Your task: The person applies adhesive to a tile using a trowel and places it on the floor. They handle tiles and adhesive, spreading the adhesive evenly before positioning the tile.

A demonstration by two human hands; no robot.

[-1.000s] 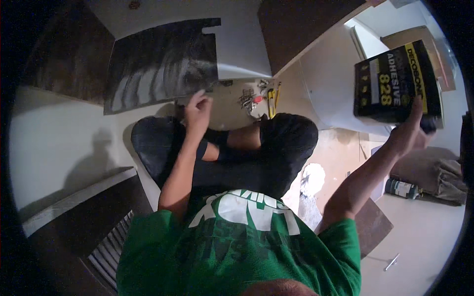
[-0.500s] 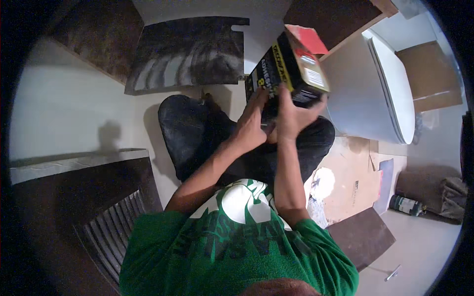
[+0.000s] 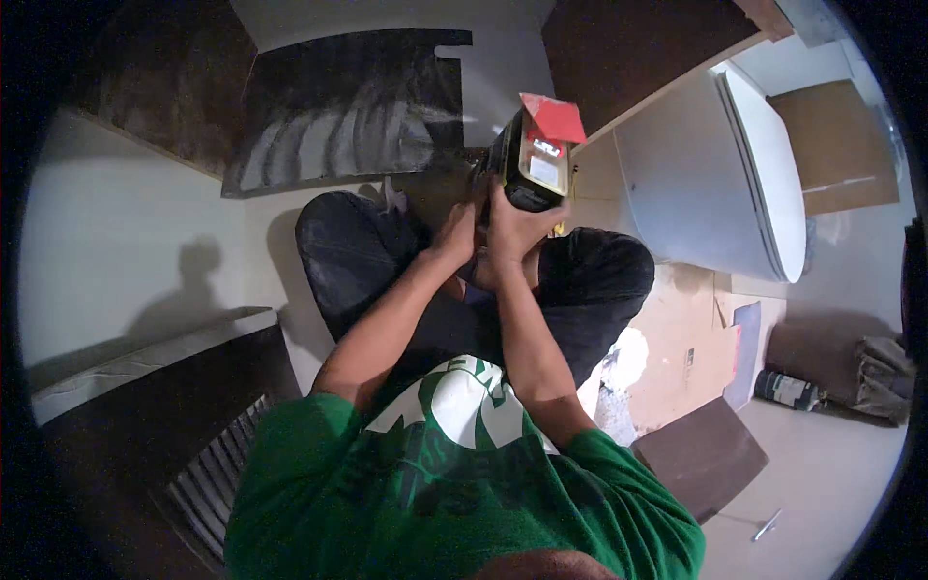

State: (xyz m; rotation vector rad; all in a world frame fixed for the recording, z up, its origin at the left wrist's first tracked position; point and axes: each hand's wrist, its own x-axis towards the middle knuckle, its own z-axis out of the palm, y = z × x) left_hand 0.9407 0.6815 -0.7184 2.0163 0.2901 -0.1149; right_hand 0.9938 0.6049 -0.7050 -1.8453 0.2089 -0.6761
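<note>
Both my hands grip a black and yellow rectangular adhesive tin (image 3: 537,184), held tilted above my crossed legs. A red flap (image 3: 554,120) stands up at its raised end. My left hand (image 3: 458,232) is closed at the tin's left, lower side, its fingertips partly hidden. My right hand (image 3: 517,227) wraps round the near end with the thumb on top. Beyond the tin lies a dark sheet (image 3: 338,126) with pale streaks smeared over it and a notch cut in its right corner.
A large white rounded-edge object (image 3: 715,174) stands at the right, by brown cardboard (image 3: 836,145). Flat cardboard (image 3: 677,372), a dark canister (image 3: 788,390), a brown panel (image 3: 701,459) and a small metal piece (image 3: 767,524) lie at lower right. A slatted dark panel (image 3: 217,474) is at lower left.
Both hands have brought the tin lower and closer to my legs, and leftward. It has turned so that its labelled long side barely shows now.
</note>
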